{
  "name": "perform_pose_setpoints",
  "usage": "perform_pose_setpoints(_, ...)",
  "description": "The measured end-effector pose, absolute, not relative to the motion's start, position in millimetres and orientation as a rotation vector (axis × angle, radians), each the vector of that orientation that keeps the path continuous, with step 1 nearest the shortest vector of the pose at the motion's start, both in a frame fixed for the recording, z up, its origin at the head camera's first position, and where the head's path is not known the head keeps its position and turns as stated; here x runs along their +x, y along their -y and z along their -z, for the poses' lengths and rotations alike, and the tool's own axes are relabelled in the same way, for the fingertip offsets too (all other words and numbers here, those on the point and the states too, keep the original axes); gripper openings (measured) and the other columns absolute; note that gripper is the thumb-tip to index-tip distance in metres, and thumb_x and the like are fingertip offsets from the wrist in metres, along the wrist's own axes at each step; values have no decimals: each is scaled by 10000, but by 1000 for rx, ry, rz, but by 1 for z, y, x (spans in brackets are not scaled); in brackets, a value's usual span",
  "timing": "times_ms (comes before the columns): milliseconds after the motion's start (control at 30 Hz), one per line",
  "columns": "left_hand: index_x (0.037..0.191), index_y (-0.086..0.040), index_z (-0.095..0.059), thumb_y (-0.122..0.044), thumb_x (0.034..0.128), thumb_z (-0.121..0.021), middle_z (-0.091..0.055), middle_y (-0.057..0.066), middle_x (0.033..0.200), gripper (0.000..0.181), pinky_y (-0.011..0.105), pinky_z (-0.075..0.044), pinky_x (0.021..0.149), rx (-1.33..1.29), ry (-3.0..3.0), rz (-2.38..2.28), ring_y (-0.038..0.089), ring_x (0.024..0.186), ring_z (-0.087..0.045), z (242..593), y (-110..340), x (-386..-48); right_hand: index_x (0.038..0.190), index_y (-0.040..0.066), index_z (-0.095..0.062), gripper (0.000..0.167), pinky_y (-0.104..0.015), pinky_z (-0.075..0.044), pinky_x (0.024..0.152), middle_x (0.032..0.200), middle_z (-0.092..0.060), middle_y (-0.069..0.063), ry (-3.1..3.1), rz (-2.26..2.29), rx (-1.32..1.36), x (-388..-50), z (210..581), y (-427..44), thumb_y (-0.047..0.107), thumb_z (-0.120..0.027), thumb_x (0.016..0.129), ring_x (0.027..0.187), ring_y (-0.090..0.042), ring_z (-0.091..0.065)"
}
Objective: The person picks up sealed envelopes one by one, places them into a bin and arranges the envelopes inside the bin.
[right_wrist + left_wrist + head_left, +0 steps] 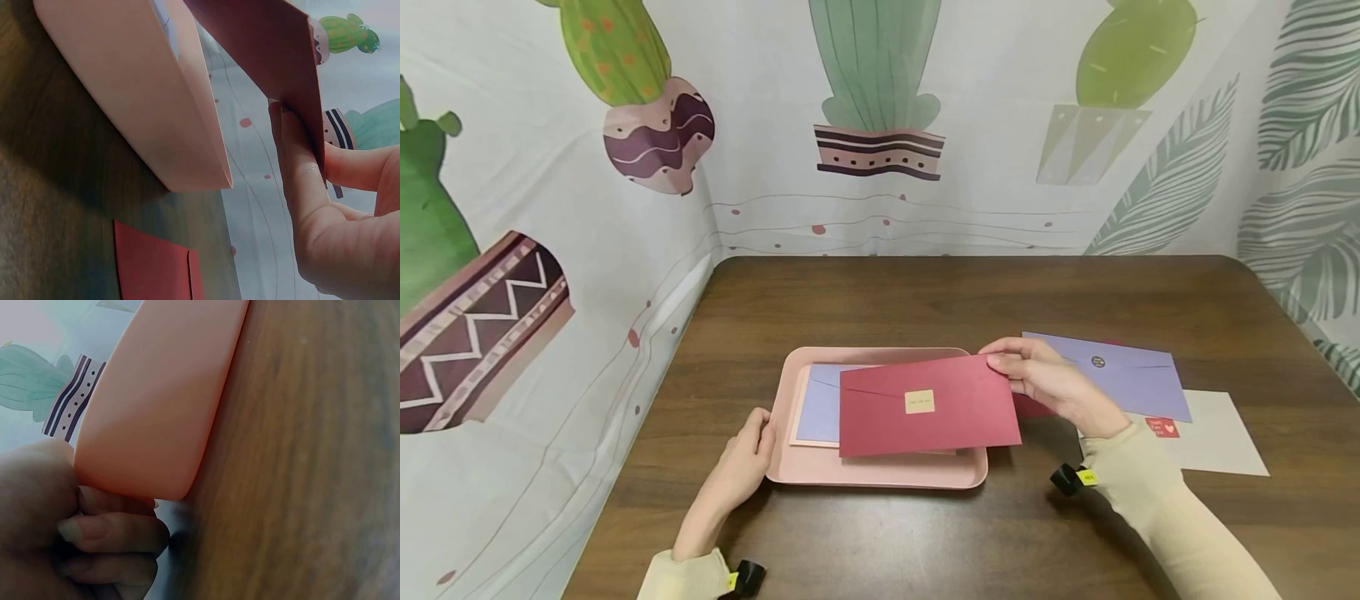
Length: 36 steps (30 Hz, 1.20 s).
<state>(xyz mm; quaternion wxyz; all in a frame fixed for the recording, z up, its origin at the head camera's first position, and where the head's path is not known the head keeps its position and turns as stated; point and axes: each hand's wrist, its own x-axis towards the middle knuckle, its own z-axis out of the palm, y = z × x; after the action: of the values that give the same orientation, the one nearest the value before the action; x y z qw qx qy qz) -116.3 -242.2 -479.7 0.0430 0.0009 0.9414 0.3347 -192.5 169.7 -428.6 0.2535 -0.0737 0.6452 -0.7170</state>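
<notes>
A dark red envelope [880,433] with a cream sticker is held over the pink tray [880,473]. My right hand [1056,383] pinches it by the upper right corner, thumb on one face and fingers on the other in the right wrist view. At the tray's left end my left hand [737,462] grips the rim; its curled fingers [119,532] show against the tray's end in the left wrist view. Inside the tray, a lavender envelope [820,408] lies on a pale peach one [801,443], both partly covered by the red envelope.
Right of the tray, a second lavender envelope [1138,383] with a dark round seal overlaps a white envelope [1225,442] bearing a red heart sticker. Another red envelope [150,259] lies partly beneath them on the brown table [925,542]. A cactus-print cloth [1000,217] hangs behind.
</notes>
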Motion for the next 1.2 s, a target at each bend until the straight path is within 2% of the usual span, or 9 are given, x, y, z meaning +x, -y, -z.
perform_pose_setpoints(600,1063,-76,-480,-173,1031,-399,-501,73,721,130,362,-425,628,4,-2886,-1025,223,710,-529,478,242,-116,1241,-140,-428,285,-229,-544,777,972,-688,25,-1700,1922,-218,-194,433,-160,2,-433,994,851,-67,-665)
perform_pose_setpoints(1200,1069,-79,-483,-175,1031,-402,-540,97,760,132,368,-432,642,-6,-2882,-1029,228,720,-538,479,242,-116,1298,-226,-324,370,-232,-540,817,987,-663,25,-1674,1914,-209,-194,444,-145,-40,-391,986,886,-58,-655)
